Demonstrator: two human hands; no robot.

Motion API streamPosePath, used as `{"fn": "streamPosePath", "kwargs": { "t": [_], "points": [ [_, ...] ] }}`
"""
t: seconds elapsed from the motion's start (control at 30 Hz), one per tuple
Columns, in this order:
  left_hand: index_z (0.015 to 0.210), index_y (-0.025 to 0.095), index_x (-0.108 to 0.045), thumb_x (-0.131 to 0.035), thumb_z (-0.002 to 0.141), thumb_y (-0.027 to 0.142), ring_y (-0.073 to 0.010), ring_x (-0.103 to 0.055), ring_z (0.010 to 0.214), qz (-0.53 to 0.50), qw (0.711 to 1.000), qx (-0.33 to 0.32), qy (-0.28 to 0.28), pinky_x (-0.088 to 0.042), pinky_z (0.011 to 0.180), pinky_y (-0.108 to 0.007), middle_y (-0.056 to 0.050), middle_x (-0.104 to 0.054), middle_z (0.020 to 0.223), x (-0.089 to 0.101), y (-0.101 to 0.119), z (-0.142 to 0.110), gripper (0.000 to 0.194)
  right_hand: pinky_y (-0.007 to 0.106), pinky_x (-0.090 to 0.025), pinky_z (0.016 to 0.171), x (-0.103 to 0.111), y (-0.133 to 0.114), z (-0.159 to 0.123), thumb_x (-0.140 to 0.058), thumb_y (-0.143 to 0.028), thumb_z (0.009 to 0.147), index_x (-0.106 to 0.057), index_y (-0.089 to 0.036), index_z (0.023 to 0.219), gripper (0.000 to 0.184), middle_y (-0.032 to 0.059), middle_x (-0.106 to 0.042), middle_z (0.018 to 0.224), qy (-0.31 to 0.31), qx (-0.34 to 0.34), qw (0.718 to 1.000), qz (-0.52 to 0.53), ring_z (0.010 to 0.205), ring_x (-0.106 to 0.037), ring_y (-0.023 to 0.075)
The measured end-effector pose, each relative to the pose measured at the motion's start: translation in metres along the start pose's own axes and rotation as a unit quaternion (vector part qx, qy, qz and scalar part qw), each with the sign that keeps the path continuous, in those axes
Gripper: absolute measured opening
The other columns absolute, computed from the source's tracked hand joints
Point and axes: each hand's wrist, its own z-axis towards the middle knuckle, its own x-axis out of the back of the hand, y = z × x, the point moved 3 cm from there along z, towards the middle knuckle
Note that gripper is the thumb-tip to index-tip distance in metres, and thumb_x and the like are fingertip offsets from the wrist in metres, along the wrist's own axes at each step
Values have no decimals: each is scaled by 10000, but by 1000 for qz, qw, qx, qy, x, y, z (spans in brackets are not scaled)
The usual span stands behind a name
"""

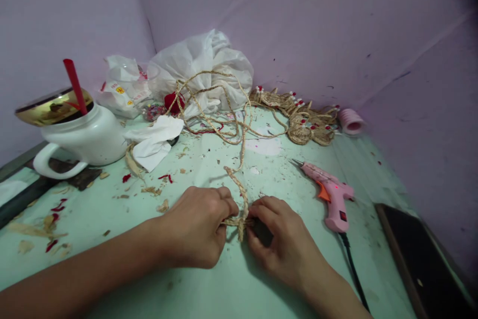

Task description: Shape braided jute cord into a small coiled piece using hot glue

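The tan braided cord [243, 193] is near the front of the worktop [186, 294], right between the two hands. The left hand [197, 227] is curled up and pinches one side of a small crossing in the cord. The right hand [280, 234] pinches the other side with its thumb and fingers. A short bit of cord points down between them. From there the cord goes back and makes big, messy loops in front of a white plastic bag [209, 57]. By the loops is a red ball of yarn [174, 103]. To the right, a pink glue gun [334, 199] lies on its side, and past it is a flat black slab [421, 264]. Farther back are brown cord flowers [302, 130] with red and white beads, next to a pink spool [350, 121]. On the left, a white mug [89, 135] has a red straw [74, 85] in it, with crumpled white paper [157, 145] beside it. Little red scraps [126, 178] are scattered about.
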Motion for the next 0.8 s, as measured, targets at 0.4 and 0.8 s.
{"fn": "streamPosePath", "kwargs": {
  "t": [0.4,0.8],
  "points": [
    [955,212,-627,-436,848,185,-211,-461,1123,174,951,-205,151,-312,998,-399,-19,-638,1080,15,59,-28,220,327,-364,660,10,-10,-2,-544,-135,627,-580,-168,712,98,44,-578,717,-9,5,998,-65,688,-491,187],
    [573,175,-530,-557,707,164,-165,-449,528,184,979,26,83,-327,491,-298,-38,-533,572,3,20,-18,137,331,-360,697,16,-6,0,-537,-154,657,-611,-175,694,85,39,-603,685,-34,-18,992,-123,688,-519,188]
  ]
}}
